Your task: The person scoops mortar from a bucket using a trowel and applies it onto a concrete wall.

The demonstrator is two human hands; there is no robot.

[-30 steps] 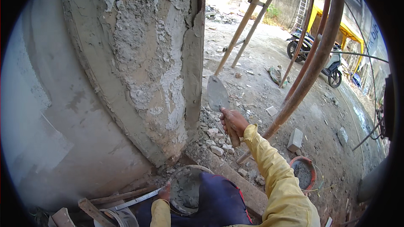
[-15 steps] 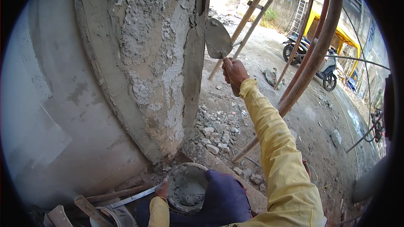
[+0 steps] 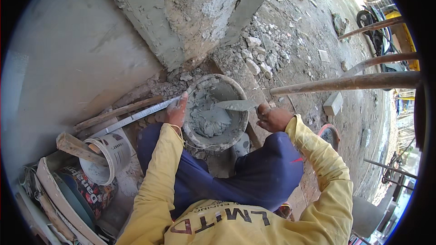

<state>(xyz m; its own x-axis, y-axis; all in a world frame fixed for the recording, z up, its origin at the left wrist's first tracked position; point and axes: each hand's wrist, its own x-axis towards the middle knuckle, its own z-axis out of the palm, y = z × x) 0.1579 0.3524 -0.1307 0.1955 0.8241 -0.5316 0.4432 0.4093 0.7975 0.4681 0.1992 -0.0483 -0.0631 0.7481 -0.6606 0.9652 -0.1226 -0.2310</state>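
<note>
Between my knees stands a round bucket (image 3: 229, 91) with wet grey mortar (image 3: 210, 121) inside. My left hand (image 3: 176, 111) is closed on its left rim, beside the end of a pale straight bar. In my right hand (image 3: 274, 118), the fingers are wrapped round the handle of a trowel (image 3: 238, 105). The trowel's blade reaches over the bucket's right rim to the mortar, tilted nearly edge-on. Just beyond the bucket rises a column (image 3: 200, 22), its middle rough and its edges coated in smoother mortar.
The pale bar (image 3: 131, 119) and a wooden strip (image 3: 118, 112) lie along the wall. A white pail (image 3: 116, 152) lies tilted at left. Rubble (image 3: 254, 61) covers ground past the column. Slanting poles (image 3: 345, 84), a block (image 3: 333, 103) and a motorbike (image 3: 379, 31) are at right.
My right hand has brought the trowel down from the column's right edge to the bucket. The view has tilted downward. My left hand stays at the bucket's rim.
</note>
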